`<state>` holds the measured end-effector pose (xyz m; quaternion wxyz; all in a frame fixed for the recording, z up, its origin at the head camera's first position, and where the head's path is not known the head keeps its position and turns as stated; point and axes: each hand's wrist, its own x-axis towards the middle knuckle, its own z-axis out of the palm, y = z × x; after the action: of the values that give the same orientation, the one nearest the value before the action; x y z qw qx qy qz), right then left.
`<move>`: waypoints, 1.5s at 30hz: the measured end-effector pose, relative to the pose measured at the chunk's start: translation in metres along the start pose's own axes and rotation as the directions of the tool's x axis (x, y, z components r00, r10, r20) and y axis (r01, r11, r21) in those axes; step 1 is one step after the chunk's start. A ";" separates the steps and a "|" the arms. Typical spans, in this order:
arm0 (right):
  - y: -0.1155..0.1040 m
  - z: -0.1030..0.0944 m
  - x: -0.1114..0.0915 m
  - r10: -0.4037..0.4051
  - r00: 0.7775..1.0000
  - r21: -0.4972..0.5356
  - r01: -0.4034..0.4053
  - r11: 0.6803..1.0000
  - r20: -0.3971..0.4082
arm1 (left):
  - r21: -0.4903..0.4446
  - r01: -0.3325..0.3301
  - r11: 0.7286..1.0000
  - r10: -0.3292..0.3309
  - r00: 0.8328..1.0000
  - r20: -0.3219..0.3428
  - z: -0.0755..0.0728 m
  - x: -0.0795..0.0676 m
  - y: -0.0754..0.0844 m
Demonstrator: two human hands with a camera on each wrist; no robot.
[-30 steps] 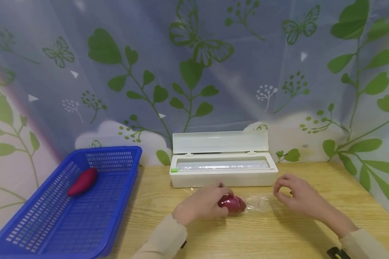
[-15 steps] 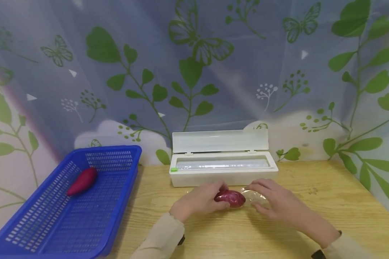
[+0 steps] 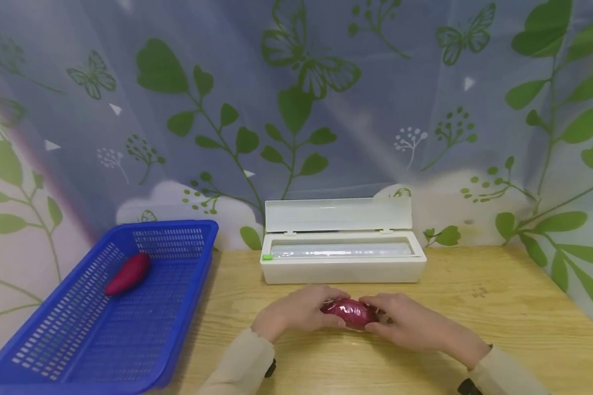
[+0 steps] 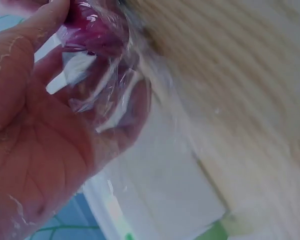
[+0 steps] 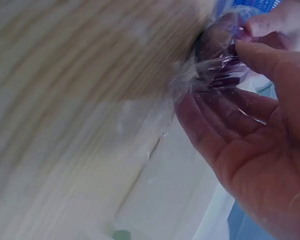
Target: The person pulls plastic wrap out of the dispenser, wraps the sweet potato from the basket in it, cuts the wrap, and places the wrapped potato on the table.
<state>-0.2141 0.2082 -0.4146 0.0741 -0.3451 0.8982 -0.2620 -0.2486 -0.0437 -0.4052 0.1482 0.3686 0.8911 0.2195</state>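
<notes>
A red-skinned sweet potato (image 3: pixel 352 313) wrapped in clear plastic wrap lies on the wooden table in front of the white box. My left hand (image 3: pixel 296 312) holds its left end between thumb and fingers. At the opposite end, the thumb and fingers of my right hand (image 3: pixel 415 325) grip it too. In the left wrist view, loose plastic wrap (image 4: pixel 117 97) trails from the sweet potato across the left fingers. Bunched film (image 5: pixel 190 77) also shows over the right fingertips in the right wrist view. Both tips of the sweet potato are hidden by the hands.
Behind the hands stands a white plastic wrap dispenser (image 3: pixel 343 272), its lid (image 3: pixel 338 215) raised and a roll of film (image 3: pixel 343 250) inside. To the left, a blue plastic basket (image 3: pixel 170 329) holds another red sweet potato (image 3: pixel 128 273). A patterned curtain (image 3: pixel 375 137) hangs behind the table.
My right hand has moved left from beyond the loose film onto the right end of the sweet potato. The film stretched out at the right is now gathered in. My left hand stays at its end.
</notes>
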 end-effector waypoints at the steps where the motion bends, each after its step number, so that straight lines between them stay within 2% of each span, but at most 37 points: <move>1: 0.001 0.000 0.000 -0.001 1.000 0.008 0.001 1.000 0.006 | 0.042 0.015 0.999 -0.015 1.000 -0.005 -0.001 -0.003 0.000; 4: 0.005 0.000 -0.002 -0.016 1.000 -0.043 0.016 0.999 0.002 | 0.156 0.069 0.985 -0.066 0.998 -0.023 -0.005 -0.013 0.000; 10: 0.007 0.002 -0.004 -0.039 0.998 -0.177 0.031 0.984 -0.045 | 0.258 0.153 0.954 -0.134 0.987 -0.091 -0.012 -0.030 0.000; 13: 0.005 0.003 -0.005 -0.011 0.998 -0.194 -0.002 0.981 -0.066 | 0.278 0.197 0.940 -0.151 0.972 -0.178 -0.016 -0.039 0.003; 16: 0.002 0.003 -0.007 0.034 0.995 -0.198 -0.052 0.979 -0.096 | 0.310 0.229 0.923 -0.135 0.945 -0.297 -0.019 -0.046 0.008; 18: -0.001 0.002 -0.010 0.061 0.990 -0.205 -0.086 0.975 -0.126 | 0.300 0.223 0.927 -0.115 0.934 -0.339 -0.019 -0.048 0.013; 20: -0.004 0.001 -0.013 0.074 0.984 -0.211 -0.107 0.972 -0.159 | 0.290 0.209 0.934 -0.104 0.936 -0.337 -0.016 -0.049 0.018; 24: -0.010 0.000 -0.014 0.081 0.976 -0.179 -0.118 0.977 -0.203 | 0.218 0.228 0.949 -0.161 0.944 -0.288 -0.005 -0.046 0.027; 27: -0.012 0.001 -0.012 0.099 0.977 -0.130 -0.125 0.984 -0.190 | 0.160 0.280 0.947 -0.226 0.930 -0.290 0.004 -0.041 0.028; 31: -0.012 0.004 -0.008 0.144 0.975 -0.091 -0.161 0.983 -0.169 | 0.029 0.296 0.955 -0.274 0.914 -0.299 0.011 -0.034 0.025; 33: -0.012 0.005 -0.006 0.162 0.972 -0.064 -0.175 0.982 -0.170 | -0.023 0.294 0.956 -0.287 0.911 -0.295 0.012 -0.032 0.024; 38: -0.013 0.008 0.001 0.214 0.964 0.060 -0.206 0.977 -0.156 | -0.071 0.317 0.946 -0.325 0.909 -0.260 0.010 -0.028 0.023; 42: -0.016 0.010 0.006 0.223 0.967 0.139 -0.206 0.969 -0.121 | -0.108 0.324 0.940 -0.340 0.918 -0.203 0.011 -0.025 0.022; 45: -0.019 0.013 0.009 0.221 0.970 0.171 -0.202 0.964 -0.100 | -0.109 0.307 0.945 -0.322 0.930 -0.177 0.012 -0.023 0.022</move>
<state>-0.2060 0.1852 -0.4157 0.0758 -0.2241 0.9088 -0.3438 -0.2146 -0.0432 -0.4022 0.1092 0.1919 0.9393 0.2627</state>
